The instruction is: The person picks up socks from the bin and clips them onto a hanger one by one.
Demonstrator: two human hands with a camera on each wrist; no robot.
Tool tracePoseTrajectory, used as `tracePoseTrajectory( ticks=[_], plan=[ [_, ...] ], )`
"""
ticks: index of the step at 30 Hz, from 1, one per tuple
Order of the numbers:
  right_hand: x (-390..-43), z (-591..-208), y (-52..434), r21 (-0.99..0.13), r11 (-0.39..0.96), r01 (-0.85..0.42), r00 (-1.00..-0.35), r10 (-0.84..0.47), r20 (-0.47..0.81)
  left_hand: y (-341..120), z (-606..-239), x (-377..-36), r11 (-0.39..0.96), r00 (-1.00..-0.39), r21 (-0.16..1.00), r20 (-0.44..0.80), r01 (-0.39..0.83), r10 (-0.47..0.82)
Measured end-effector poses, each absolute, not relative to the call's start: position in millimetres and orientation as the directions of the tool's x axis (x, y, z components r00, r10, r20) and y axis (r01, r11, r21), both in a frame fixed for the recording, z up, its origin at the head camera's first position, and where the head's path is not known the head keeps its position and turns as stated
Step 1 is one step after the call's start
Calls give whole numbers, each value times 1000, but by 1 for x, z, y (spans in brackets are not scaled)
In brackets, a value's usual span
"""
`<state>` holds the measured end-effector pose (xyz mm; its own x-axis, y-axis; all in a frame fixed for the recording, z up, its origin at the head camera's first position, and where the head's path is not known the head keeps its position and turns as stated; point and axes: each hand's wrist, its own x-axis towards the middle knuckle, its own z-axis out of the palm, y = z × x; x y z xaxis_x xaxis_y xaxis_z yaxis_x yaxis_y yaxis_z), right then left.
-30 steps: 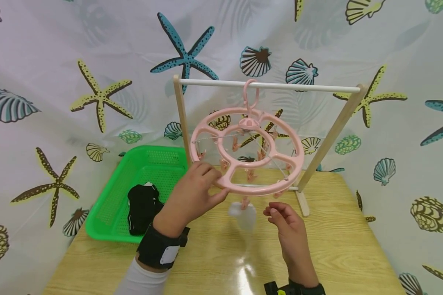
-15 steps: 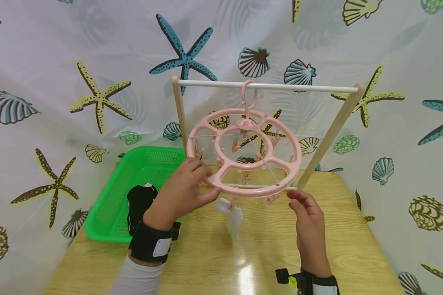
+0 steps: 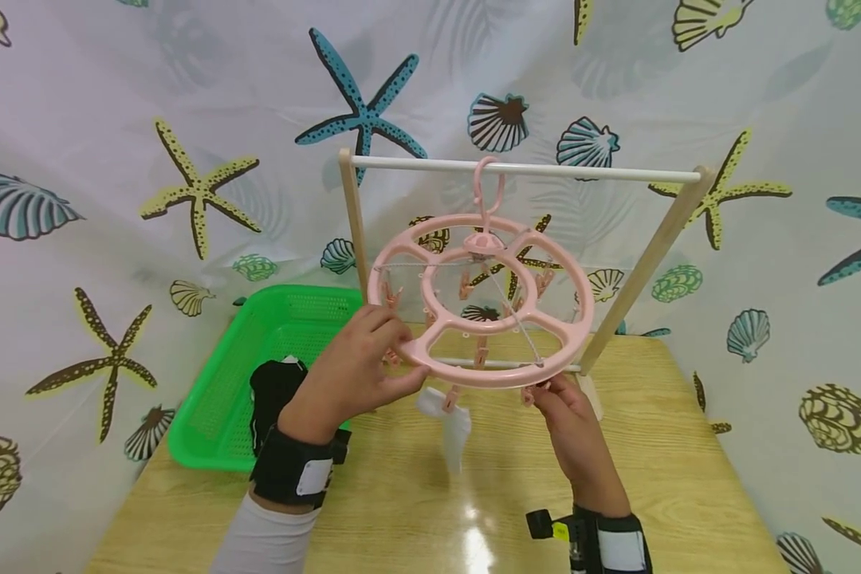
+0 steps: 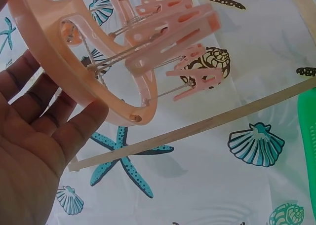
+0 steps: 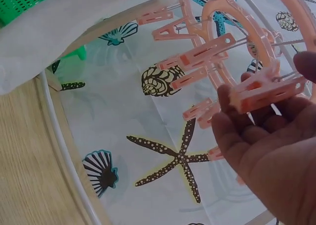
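Note:
A pink round clip hanger (image 3: pixel 430 339) hangs by its hook from a white rail, with several pink clothespins below it. My left hand (image 3: pixel 355 371) grips its front-left rim; in the left wrist view, the thumb (image 4: pixel 84 129) lies along the rim and the fingers are partly behind it. At the front right, my right hand (image 3: pixel 570 422) holds a clothespin (image 3: pixel 528 395). In the right wrist view that clothespin (image 5: pixel 269 94) sits between thumb and fingers, with no cloth in it. A white cloth piece (image 3: pixel 456 430) hangs from another clothespin (image 3: pixel 450 399) at the front.
The rail (image 3: pixel 581 170) belongs to a wooden stand with slanted posts (image 3: pixel 646 267) on the wood-grain table (image 3: pixel 689 462). Left of it, a green basket (image 3: pixel 208 414) holds black cloth items (image 3: pixel 276 391). A patterned curtain (image 3: pixel 430 72) covers the back.
The hanger has turned, shifting the white cloth piece slightly left. My right hand moved right, then back in to the front-right clothespin. My left hand kept its grip on the rim.

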<state>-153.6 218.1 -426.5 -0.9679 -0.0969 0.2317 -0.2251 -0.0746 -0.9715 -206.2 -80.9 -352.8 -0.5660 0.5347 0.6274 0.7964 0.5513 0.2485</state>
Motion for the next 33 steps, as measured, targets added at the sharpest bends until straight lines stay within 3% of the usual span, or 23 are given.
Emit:
tracePoseTrajectory(
  ticks=[10,27,33],
  plan=[
    [-155,-427,222,-949,-185,-254,-937,-196,289,-79,-354,-205,538,-565,264,631,800,531],
    [-145,-426,217,-977,-4,-212,-971,-109,211,-81,-356,-208,550,-565,252,634,796,527],
    [-142,-425,216,-968,-42,-247,-962,-111,250,-80,-361,-209,544,-556,250,649,801,519]
  ],
)
